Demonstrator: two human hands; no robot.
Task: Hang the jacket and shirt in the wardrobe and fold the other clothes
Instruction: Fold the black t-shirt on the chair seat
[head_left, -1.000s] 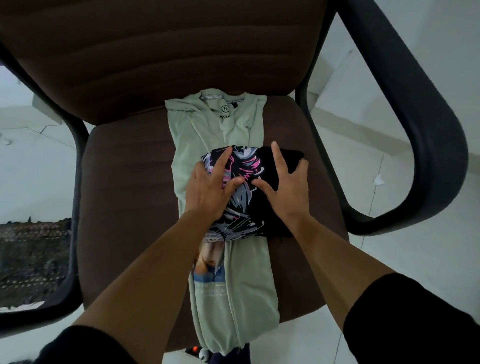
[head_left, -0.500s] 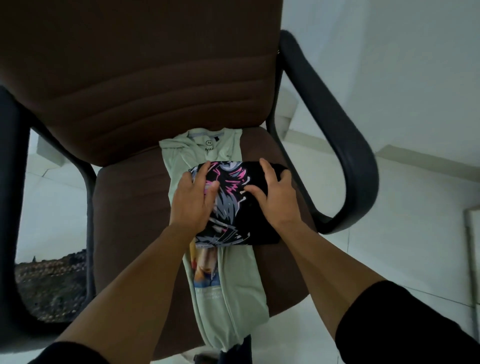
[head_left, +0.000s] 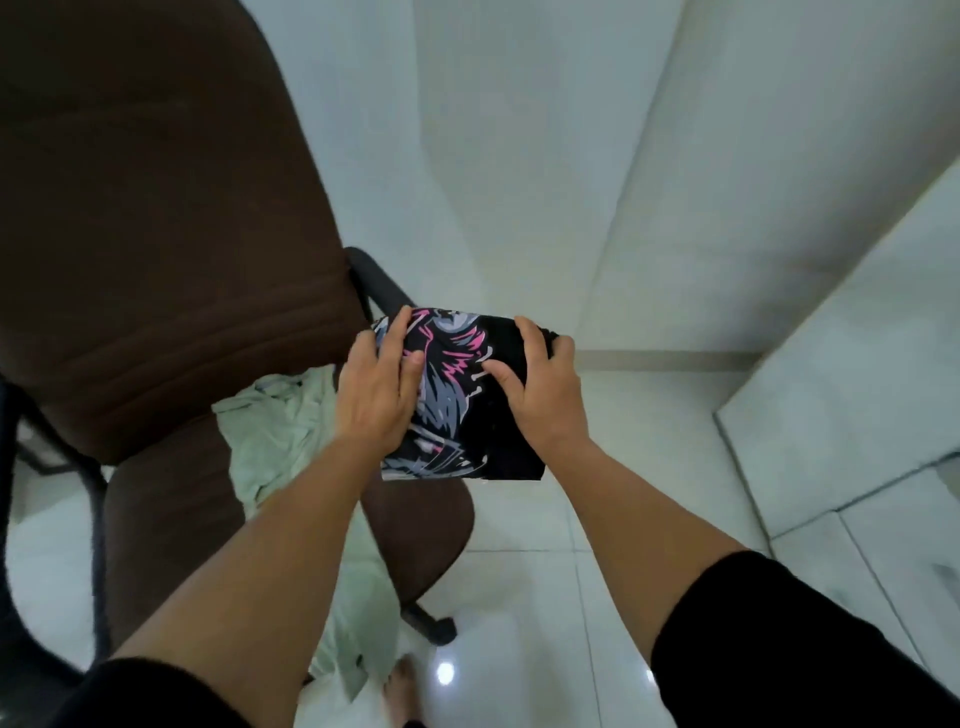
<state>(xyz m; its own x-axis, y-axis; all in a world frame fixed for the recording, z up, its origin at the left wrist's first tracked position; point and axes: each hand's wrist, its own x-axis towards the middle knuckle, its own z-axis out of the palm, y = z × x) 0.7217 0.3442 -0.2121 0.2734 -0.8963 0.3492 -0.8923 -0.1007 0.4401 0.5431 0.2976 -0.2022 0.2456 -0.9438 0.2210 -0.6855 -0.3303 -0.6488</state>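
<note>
Folded black shirt (head_left: 470, 410) with pink and grey print, held up in both hands to the right of the chair seat, in front of the black armrest (head_left: 376, 283) and above the white tiled floor (head_left: 540, 597). Left hand (head_left: 376, 395) gripping the printed side, fingers over the top edge and thumb pressed across the face of the fabric. Right hand (head_left: 540, 395) gripping the plain black side, fingers curled over the top right corner, thumb laid on the front. Pale green garment (head_left: 275, 426) lying crumpled on the brown chair (head_left: 156, 260), its lower part draped over the seat's front edge toward the floor and partly hidden by the left forearm. Black sleeves (head_left: 779, 649) pushed up past both elbows. Chair's wheeled base (head_left: 431, 623) showing below the seat. Bare foot (head_left: 402, 691) on the tiles at the bottom edge. White walls (head_left: 519, 156) behind.
</note>
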